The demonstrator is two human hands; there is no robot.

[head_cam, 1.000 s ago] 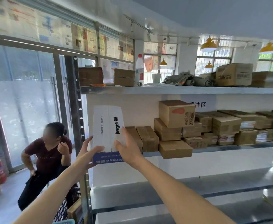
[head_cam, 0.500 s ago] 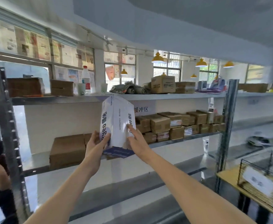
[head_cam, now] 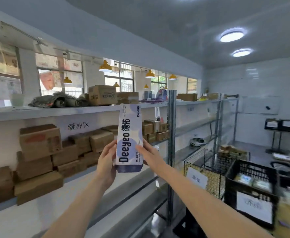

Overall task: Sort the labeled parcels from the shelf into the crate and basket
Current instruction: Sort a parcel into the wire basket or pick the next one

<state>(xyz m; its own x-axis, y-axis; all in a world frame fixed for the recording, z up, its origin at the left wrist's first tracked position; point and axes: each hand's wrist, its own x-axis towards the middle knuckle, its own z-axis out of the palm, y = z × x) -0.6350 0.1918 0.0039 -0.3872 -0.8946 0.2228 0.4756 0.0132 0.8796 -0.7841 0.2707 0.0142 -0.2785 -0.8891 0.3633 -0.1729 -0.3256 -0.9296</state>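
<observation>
Shelf (head_cam: 106, 179): left half of frame.
Crate (head_cam: 250, 191), basket (head_cam: 204, 170): lower right, nearer the right hand (head_cam: 151, 155).
Parcel (head_cam: 129, 138): centre frame, long axis upright, clamped between both hands; left hand (head_cam: 106, 160) grips its left edge.

The pack (head_cam: 129, 138) reads "Deeyeo 德佑"; the shelf wall (head_cam: 78, 125) reads "缓冲区"

Single head view, wide-angle. Faces forward along shelf (head_cam: 92, 109), which runs from left edge toward frame center. Both forearms enter from bottom edge, near lens. Ceiling fills top; wire basket (head_cam: 204, 170) and black crate (head_cam: 250, 191) lower right.
</observation>
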